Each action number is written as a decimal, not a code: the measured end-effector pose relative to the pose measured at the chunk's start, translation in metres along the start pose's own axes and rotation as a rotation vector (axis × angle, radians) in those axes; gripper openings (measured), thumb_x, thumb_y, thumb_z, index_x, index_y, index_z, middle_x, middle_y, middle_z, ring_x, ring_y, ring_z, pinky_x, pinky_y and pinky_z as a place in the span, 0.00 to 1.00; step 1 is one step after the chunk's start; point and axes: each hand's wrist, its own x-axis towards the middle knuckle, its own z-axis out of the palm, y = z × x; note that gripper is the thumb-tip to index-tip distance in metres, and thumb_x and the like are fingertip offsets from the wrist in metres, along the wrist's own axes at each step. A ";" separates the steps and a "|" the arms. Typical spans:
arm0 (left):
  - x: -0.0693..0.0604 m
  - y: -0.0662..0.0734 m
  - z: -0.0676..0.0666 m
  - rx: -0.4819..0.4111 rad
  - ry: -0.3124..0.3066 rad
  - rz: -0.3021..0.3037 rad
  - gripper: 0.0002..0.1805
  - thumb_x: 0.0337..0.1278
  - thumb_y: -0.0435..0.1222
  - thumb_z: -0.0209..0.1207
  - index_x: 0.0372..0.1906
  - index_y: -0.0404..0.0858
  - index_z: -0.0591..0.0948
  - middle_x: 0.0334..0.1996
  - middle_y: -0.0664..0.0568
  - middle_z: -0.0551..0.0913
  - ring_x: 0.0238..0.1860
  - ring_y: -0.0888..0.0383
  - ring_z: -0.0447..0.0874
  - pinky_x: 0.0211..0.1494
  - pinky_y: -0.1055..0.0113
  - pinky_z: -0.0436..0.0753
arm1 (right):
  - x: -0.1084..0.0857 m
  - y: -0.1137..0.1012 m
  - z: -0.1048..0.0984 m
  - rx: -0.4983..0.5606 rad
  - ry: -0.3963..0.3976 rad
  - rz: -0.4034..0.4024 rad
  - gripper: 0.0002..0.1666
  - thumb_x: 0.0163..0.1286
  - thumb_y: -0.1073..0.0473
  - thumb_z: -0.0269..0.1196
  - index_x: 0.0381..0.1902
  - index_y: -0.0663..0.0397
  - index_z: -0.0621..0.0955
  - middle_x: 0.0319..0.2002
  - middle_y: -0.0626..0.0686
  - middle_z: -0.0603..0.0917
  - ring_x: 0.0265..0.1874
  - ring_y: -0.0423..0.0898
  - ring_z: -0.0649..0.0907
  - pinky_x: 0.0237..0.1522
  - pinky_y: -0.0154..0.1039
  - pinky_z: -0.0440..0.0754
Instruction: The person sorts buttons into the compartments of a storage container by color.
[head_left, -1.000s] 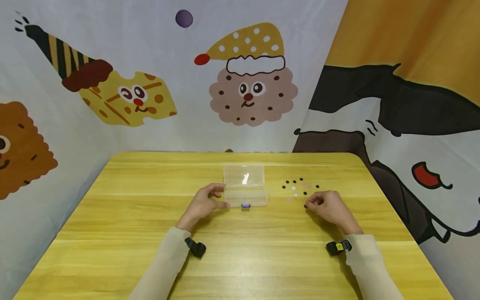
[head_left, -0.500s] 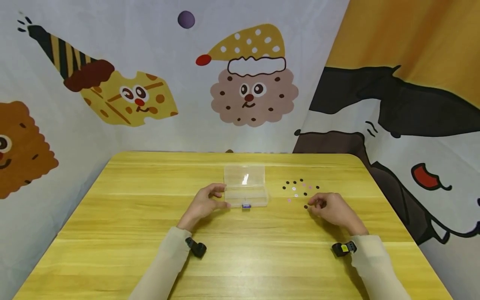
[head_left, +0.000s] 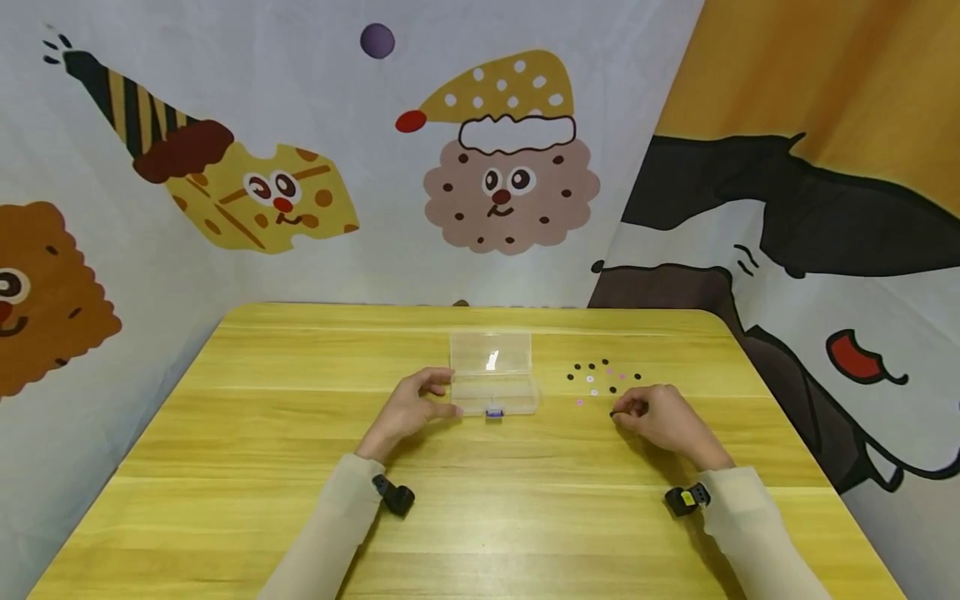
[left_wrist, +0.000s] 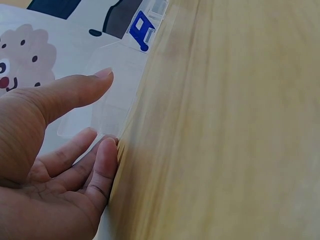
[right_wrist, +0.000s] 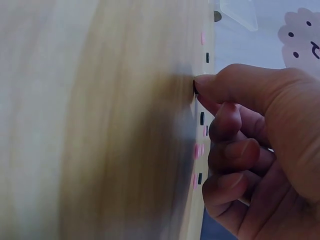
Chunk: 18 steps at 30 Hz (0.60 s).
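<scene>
A clear plastic box (head_left: pixel 495 387) with a blue latch (head_left: pixel 494 413) stands on the table, its lid raised at the back. My left hand (head_left: pixel 408 407) rests at the box's left end, thumb by the front corner and fingers by the side. In the left wrist view that thumb and the fingers (left_wrist: pixel 105 162) are spread apart. My right hand (head_left: pixel 663 421) pinches a small black disc (right_wrist: pixel 195 87) between thumb and forefinger at the tabletop; its other fingers are curled. Beyond it lie several small black discs (head_left: pixel 612 390), with pink discs (head_left: pixel 580 402) and white discs (head_left: pixel 590 379) among them.
The light wooden table (head_left: pixel 480 517) reaches to a printed cloth backdrop (head_left: pixel 315 275) with cartoon figures behind it. The loose discs lie scattered to the right of the box.
Half a second ago the black disc lay just beside my right fingertips; now they have moved slightly left and pinch it. The left hand and the box stay put.
</scene>
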 end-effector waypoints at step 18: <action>0.000 -0.002 0.001 0.002 0.009 0.003 0.36 0.50 0.38 0.77 0.67 0.45 0.78 0.63 0.51 0.81 0.60 0.49 0.76 0.63 0.52 0.75 | 0.003 -0.008 0.003 -0.081 0.020 -0.033 0.03 0.67 0.58 0.70 0.32 0.47 0.88 0.25 0.43 0.84 0.23 0.39 0.78 0.27 0.33 0.75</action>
